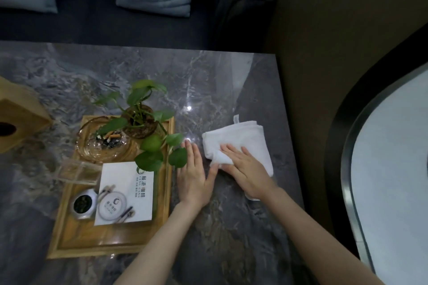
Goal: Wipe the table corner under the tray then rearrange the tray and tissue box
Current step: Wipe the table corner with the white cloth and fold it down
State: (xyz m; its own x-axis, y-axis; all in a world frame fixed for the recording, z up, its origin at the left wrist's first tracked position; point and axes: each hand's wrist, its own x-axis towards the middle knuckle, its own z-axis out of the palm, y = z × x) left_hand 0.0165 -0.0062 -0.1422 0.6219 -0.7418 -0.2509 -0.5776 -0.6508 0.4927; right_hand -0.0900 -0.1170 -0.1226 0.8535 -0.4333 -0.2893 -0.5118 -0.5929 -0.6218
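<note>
While the right hand [244, 164] presses flat on the white cloth [240, 141] at centre right, the left hand [196, 176] lies open, seemingly touching the tray [111, 240].

Grey marbled bench [220, 81], glossy, right corner in view. Directly on it: wooden tray [111, 242] left of centre, wooden tissue box [20, 111] at far left edge, apart from tray, folded white cloth [245, 136] near right edge. Both hands flat on it: left hand [194, 176] on bare stone just beside tray, right hand [245, 169] on cloth.
</note>
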